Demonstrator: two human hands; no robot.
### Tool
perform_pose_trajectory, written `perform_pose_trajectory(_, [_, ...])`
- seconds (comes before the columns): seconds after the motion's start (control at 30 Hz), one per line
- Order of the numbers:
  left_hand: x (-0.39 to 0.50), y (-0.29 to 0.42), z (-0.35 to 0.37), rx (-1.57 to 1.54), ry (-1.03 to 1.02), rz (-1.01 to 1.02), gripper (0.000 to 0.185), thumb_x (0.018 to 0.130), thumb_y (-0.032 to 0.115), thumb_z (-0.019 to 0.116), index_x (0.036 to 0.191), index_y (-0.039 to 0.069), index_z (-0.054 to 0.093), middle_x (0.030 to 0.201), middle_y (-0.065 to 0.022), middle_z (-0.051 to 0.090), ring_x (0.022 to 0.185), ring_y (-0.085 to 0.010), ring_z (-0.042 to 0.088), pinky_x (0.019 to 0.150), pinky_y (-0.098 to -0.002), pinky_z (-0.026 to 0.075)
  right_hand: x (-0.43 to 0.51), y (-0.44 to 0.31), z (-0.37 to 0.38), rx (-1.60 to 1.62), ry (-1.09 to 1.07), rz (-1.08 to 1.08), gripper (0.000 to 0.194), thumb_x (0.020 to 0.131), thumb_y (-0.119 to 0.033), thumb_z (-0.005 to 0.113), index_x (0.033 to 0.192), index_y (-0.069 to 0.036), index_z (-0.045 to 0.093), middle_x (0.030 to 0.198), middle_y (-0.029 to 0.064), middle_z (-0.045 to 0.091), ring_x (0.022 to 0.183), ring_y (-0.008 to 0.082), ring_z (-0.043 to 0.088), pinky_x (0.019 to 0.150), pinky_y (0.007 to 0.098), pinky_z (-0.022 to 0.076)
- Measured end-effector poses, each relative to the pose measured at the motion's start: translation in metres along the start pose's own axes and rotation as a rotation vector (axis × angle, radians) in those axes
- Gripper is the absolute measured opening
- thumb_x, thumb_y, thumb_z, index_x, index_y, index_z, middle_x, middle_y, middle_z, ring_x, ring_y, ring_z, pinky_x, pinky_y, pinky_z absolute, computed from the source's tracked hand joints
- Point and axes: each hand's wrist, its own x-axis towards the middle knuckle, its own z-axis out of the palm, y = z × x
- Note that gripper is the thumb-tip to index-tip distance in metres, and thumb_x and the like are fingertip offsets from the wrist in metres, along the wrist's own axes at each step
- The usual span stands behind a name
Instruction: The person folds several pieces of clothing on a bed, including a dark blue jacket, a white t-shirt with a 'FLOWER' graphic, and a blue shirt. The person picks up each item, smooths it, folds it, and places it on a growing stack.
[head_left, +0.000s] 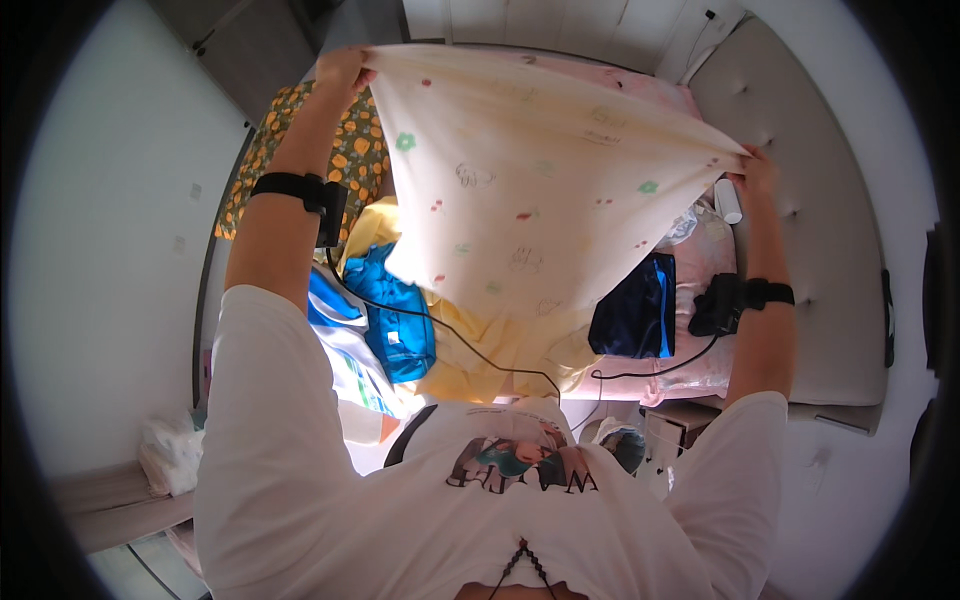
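A thin cream cloth (510, 187) with printed flowers, cherries and line drawings hangs stretched between my two raised hands. My left hand (343, 67) grips its upper left corner, and my right hand (756, 172) pinches the right corner. The cloth's top edge is pulled taut, while its lower part sags toward a crumpled pale yellow cloth (480, 345) on the bed. Left of it lies a folded bright blue garment (390, 315); dark navy shorts (637, 307) with a blue stripe lie to the right. The hanging cloth hides much of the bed.
A pink bed sheet (697, 292) covers the mattress beside a grey padded headboard (802, 210). Near my right hand are a white cylinder (727, 201) and clear plastic (679, 229). An orange-patterned dark fabric (360, 142) lies at left. Cables (465, 337) run from my arm straps. A nightstand (679, 424) stands nearby.
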Motion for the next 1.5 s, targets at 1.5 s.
perform_pose_trajectory(1.5, [-0.163, -0.558, 0.230, 0.764, -0.400, -0.036, 0.046, 0.077, 0.034, 0.065, 0.105, -0.001, 0.056, 0.094, -0.0106, 0.060, 0.078, -0.0180, 0.061, 0.063, -0.0272, 0.049, -0.091, 0.523, 0.238, -0.012, -0.586, 0.539, 0.022, 0.080, -0.005, 0.049, 0.095, -0.002, 0.064, 0.078, 0.0096, 0.064, 0.069, 0.0187, 0.059, 0.066, 0.0287, 0.0454])
